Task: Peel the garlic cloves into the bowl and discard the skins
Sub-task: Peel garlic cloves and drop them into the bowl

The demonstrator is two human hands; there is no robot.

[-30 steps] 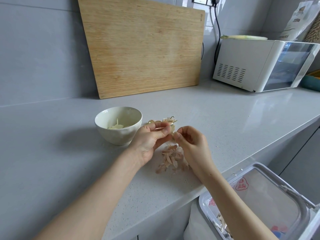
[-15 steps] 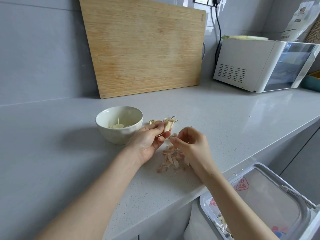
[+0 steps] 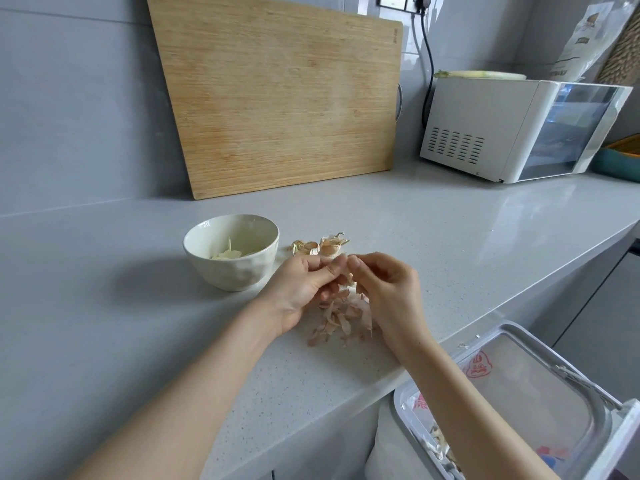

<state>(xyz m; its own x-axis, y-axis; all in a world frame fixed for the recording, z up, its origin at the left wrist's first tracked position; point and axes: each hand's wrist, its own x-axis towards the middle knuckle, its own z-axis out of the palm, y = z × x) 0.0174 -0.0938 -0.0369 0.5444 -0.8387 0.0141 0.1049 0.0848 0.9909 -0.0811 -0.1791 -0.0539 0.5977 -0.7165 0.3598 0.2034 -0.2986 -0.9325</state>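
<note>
– two hands: state?
– left hand (image 3: 304, 285) and right hand (image 3: 388, 289) both curled, fingertips meeting, pinching a pale piece (image 3: 349, 284). mostly hidden; clove or skin, cannot tell.
– task items?
– peeled garlic (image 3: 228, 253) in the bowl (image 3: 235, 277), left of the hands. unpeeled cloves (image 3: 322, 245) just behind them. skins (image 3: 341, 322) heaped on the counter (image 3: 450, 244) beneath.

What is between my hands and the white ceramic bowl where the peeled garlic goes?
Nothing visible. The white ceramic bowl stands just beside the left hand, with only bare grey countertop between. Unpeeled garlic cloves lie behind the hands and the papery skin pile beneath them, both off that path.
</note>
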